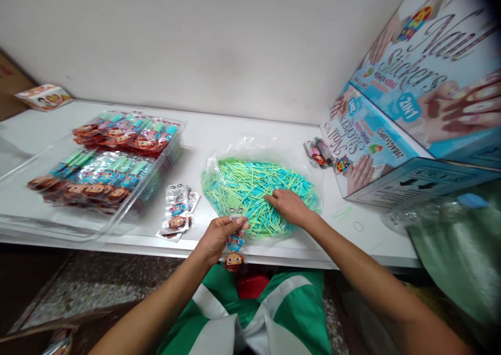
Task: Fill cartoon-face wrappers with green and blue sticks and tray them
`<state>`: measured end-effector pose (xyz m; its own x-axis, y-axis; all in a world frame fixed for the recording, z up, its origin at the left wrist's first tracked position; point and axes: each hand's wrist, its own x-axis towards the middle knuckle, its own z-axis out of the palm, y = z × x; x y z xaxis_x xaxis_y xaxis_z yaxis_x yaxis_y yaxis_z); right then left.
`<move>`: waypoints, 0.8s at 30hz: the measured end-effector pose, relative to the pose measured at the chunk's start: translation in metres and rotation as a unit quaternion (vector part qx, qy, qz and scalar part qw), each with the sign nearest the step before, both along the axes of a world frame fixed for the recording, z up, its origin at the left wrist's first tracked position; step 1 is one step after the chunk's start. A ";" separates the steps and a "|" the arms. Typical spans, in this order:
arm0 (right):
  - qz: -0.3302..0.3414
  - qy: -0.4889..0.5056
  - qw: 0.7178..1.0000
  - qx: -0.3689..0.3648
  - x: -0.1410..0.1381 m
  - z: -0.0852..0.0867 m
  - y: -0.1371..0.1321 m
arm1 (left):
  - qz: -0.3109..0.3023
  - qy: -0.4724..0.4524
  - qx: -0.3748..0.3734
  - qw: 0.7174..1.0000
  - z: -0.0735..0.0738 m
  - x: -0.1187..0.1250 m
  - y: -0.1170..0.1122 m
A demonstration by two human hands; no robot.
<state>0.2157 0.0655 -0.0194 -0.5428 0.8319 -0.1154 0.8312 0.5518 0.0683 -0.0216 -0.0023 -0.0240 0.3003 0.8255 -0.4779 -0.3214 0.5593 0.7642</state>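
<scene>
My left hand [219, 236] pinches a small clear sachet [234, 258] by its top, at the table's front edge. The sachet is printed with a cartoon face and colourful lettering, and hangs face towards me. My right hand [288, 205] is on a heap of thin green and blue plastic sticks [238, 188], its fingers curled among them. Whether it grips a stick is hidden. The heap lies in an opened clear plastic bag [254, 145]. Left of my left hand lies a small stack of similar sachets [177, 211].
A clear plastic tray [113, 223] holds rows of sachets with sticks inside [102, 180]. Blue nail sticker boxes [391, 130] stand at the right, with small packets [319, 151] beside them. A clear bottle [434, 212] lies near loose sticks [343, 212] and a rubber band [358, 226].
</scene>
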 end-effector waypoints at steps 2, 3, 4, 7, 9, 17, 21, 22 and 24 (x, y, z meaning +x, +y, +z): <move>0.002 0.002 1.000 -0.006 -0.007 -0.002 0.011 | -0.005 -0.006 -0.004 1.000 0.000 0.000 0.000; -0.006 0.005 1.000 -0.005 -0.010 -0.003 0.017 | -0.007 -0.008 -0.005 1.000 0.000 0.000 0.001; -0.018 0.008 1.000 -0.004 -0.013 -0.004 0.023 | -0.007 -0.009 -0.005 1.000 0.000 -0.001 0.001; -0.064 0.020 0.998 0.009 -0.014 -0.003 0.037 | -0.007 -0.007 -0.008 1.000 0.001 -0.004 0.002; -0.091 0.033 0.995 0.018 -0.013 0.000 0.044 | -0.006 -0.002 -0.005 1.000 0.004 -0.007 0.003; -0.127 0.089 0.987 0.030 -0.014 0.015 0.055 | -0.003 0.005 0.020 1.000 0.019 -0.006 0.019; -0.130 0.125 0.983 0.023 -0.013 0.016 0.052 | 0.005 0.029 0.072 0.997 0.026 0.001 0.030; -0.120 0.133 0.983 0.027 -0.012 0.016 0.050 | 0.018 0.049 0.095 0.994 0.029 0.001 0.033; -0.090 0.145 0.984 0.057 -0.010 0.016 0.046 | 0.064 0.106 0.152 0.981 0.036 0.001 0.043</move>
<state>0.2059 0.1110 -0.0031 -0.3819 0.9160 0.1230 0.9082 0.3966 -0.1335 -0.0204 0.0409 0.0122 0.1047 0.9641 -0.2440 -0.1901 0.2602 0.9466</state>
